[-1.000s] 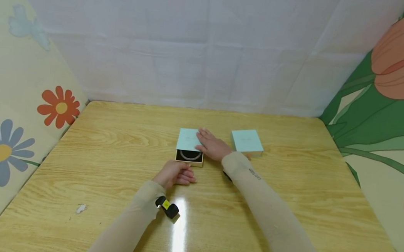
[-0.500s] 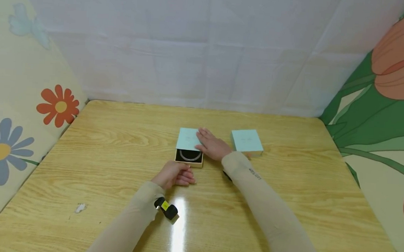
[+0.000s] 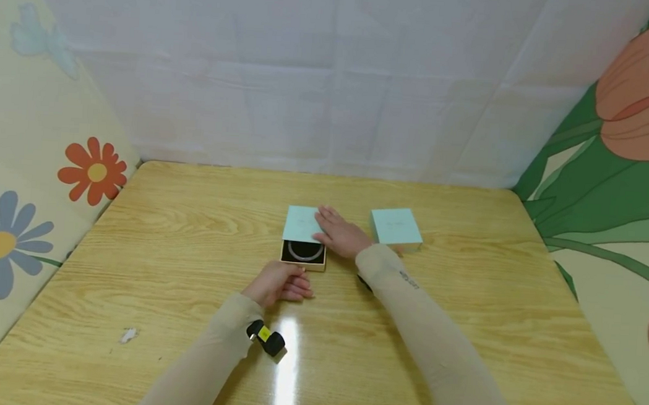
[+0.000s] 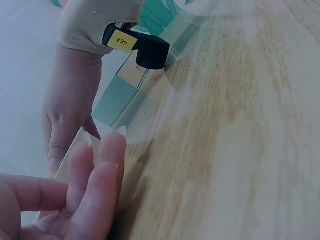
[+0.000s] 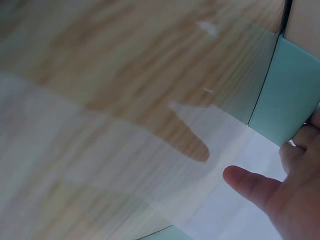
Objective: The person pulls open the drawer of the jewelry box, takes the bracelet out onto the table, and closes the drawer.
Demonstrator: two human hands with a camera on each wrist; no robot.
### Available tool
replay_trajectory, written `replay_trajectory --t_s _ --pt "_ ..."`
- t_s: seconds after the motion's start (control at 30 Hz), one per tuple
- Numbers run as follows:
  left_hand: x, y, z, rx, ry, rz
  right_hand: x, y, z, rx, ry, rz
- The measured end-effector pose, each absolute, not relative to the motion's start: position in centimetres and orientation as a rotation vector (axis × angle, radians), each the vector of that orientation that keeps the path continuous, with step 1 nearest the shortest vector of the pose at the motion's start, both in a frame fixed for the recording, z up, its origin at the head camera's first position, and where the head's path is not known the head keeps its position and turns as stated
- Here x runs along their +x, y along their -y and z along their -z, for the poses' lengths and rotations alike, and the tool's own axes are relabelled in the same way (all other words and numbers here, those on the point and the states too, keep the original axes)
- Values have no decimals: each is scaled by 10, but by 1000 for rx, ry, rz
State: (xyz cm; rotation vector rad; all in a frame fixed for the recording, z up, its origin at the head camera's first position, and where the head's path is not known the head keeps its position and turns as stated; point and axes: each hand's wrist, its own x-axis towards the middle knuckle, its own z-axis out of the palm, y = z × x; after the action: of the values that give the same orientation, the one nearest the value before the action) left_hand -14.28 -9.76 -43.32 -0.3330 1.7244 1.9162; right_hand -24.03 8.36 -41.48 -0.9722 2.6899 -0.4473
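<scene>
A pale teal box sleeve (image 3: 301,224) stands mid-table, its drawer (image 3: 314,267) partly out on the near side. A ring-shaped bracelet (image 3: 305,259) lies in the drawer's black lining, its far part hidden under the sleeve. My left hand (image 3: 280,285) is at the drawer's front edge, thumb and index finger pinching there; the other fingers are loosely bent. The exact grip is hidden in the left wrist view. My right hand (image 3: 341,236) rests on the sleeve's right side, thumb and fingers laid over the top. Bent fingers (image 5: 300,140) touch the teal side in the right wrist view.
A second pale teal box (image 3: 397,227) stands to the right, just beyond the right hand. A white curtain (image 3: 331,85) hangs behind the wooden table (image 3: 189,219). Painted panels flank both sides. A black wrist camera (image 3: 266,338) sits on the left sleeve.
My left hand has moved slightly toward me, and the drawer has slid a little further out, showing more of the bracelet. The right hand has stayed on the sleeve.
</scene>
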Motion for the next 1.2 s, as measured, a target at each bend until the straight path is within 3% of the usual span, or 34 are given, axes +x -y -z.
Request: replay_trajectory --t_s 1.2 --pt "-137 98 433 -363 -1719 -1899 -240 -84 415 -986 -2703 446"
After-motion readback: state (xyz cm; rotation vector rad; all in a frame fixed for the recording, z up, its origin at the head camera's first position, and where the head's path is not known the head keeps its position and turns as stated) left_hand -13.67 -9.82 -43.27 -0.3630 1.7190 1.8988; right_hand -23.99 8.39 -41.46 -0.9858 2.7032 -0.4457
